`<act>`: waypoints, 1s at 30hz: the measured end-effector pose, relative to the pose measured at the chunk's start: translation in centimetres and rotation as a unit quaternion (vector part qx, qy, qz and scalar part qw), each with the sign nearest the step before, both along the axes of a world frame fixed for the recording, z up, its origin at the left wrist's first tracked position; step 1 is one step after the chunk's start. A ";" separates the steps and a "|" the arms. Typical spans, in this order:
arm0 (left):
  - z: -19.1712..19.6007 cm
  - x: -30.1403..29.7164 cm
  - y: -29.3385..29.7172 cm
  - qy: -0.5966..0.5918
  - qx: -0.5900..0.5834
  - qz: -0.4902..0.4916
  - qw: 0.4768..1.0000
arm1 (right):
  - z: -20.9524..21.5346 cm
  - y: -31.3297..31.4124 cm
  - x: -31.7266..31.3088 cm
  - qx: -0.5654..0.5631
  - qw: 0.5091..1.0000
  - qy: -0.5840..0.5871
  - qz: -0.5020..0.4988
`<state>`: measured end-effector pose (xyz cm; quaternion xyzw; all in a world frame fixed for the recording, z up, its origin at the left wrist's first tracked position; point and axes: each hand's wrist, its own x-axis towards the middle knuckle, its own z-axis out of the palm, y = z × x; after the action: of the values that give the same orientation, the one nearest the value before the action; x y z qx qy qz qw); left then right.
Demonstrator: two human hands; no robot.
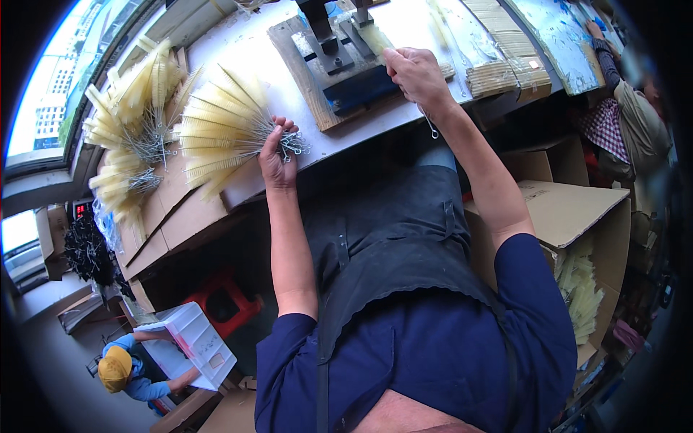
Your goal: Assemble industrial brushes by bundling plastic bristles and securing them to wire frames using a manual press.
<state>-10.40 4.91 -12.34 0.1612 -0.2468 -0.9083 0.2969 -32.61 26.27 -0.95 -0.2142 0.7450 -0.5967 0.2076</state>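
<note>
My left hand (278,155) is closed around the wire stems of a fanned bunch of brushes (216,133) with pale yellow bristles. Their looped wire ends stick out past my fingers, over the table's near edge. My right hand (420,78) grips a single brush (376,40) of the same kind. Its bristles lie beside the black metal head of a small bench press (333,59), and its wire loop hangs below my wrist. The press has a blue base (361,89) and stands on a wooden board (299,63). My fingers hide the middle of that brush.
More yellow brushes (148,97) lie heaped on cardboard at the left. Flattened cardboard (505,43) lies right of the press. An open carton (577,289) of brushes stands at my right. A red stool (224,303) and a person carrying a white crate (198,343) are lower left; another person (635,123) works at right.
</note>
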 end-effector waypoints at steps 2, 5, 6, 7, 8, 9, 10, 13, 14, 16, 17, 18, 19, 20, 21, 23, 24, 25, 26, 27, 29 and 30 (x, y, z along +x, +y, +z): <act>-0.1 0.1 0.3 -0.001 -0.002 -0.004 1.000 | 0.7 0.2 0.2 -0.026 0.998 -0.052 0.000; 0.3 -0.4 0.4 0.001 -0.014 0.003 1.000 | 0.8 0.4 0.2 -0.026 0.997 -0.078 -0.003; 0.1 -0.4 0.4 -0.001 -0.007 0.003 1.000 | 0.6 0.4 0.2 -0.019 0.997 -0.079 -0.009; -0.1 -0.3 0.4 -0.003 0.000 0.003 1.000 | 0.6 0.5 0.3 -0.021 0.997 -0.076 -0.008; -0.3 -0.1 0.3 0.004 0.003 -0.002 1.000 | 0.6 0.6 0.4 -0.014 0.998 -0.068 -0.006; -0.3 0.0 0.3 0.006 0.002 -0.003 1.000 | 0.6 0.6 0.4 -0.008 0.998 -0.060 -0.004; -0.3 0.0 0.3 -0.001 0.000 0.002 1.000 | 0.4 0.6 0.4 -0.011 0.999 -0.052 -0.006; -0.2 -0.1 0.4 -0.005 0.001 0.002 1.000 | 0.6 0.5 0.3 -0.013 0.999 -0.041 0.002; -0.1 -0.2 0.4 0.006 0.001 -0.003 1.000 | 0.7 0.4 0.2 -0.013 0.999 -0.038 -0.001; 0.0 -0.6 0.4 0.018 0.001 -0.013 1.000 | 1.0 0.4 -0.3 -0.034 0.991 -0.132 -0.010; 0.0 -0.4 0.5 0.003 -0.002 -0.006 1.000 | 1.1 0.6 -0.2 -0.035 0.991 -0.129 -0.014; 0.0 -0.3 0.4 -0.011 -0.006 0.002 1.000 | 1.4 0.7 0.1 -0.044 0.988 -0.148 0.000; 0.0 -0.3 0.2 -0.006 -0.006 0.000 1.000 | 1.7 0.8 0.2 -0.052 0.985 -0.166 0.016; 0.0 -0.2 0.1 -0.007 -0.013 0.000 1.000 | 1.6 1.0 -0.1 -0.059 0.983 -0.171 0.025; 0.0 -0.2 0.2 -0.009 -0.019 0.000 1.000 | 1.3 1.4 -0.5 -0.059 0.984 -0.168 0.022; 0.0 -0.3 0.3 -0.017 -0.011 0.014 1.000 | 0.3 2.2 -1.5 -0.063 0.991 -0.107 -0.042; -0.1 -0.2 0.1 -0.030 -0.015 0.019 0.999 | -0.9 2.8 -3.3 -0.005 0.997 -0.023 -0.067; -0.1 -0.5 0.1 -0.042 -0.018 0.022 0.999 | -2.7 3.9 -5.5 0.070 0.983 0.132 -0.104; 0.2 -0.9 0.5 -0.065 -0.008 0.035 0.997 | -4.0 4.9 -7.4 0.144 0.939 0.281 -0.137; 0.2 -0.7 0.3 -0.063 -0.009 0.040 0.997 | -3.9 5.3 -8.6 0.247 0.926 0.245 -0.146; 0.0 -0.4 0.1 -0.049 -0.004 0.015 0.999 | -4.3 5.9 -10.3 0.344 0.881 0.271 -0.177; -0.2 -0.3 0.0 -0.048 -0.004 0.018 0.999 | -4.3 6.0 -10.8 0.344 0.881 0.273 -0.175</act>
<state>-10.75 4.86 -12.51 0.2078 -0.2612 -0.8931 0.3014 -43.41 32.29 -5.27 -0.1498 0.9558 -0.2478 -0.0513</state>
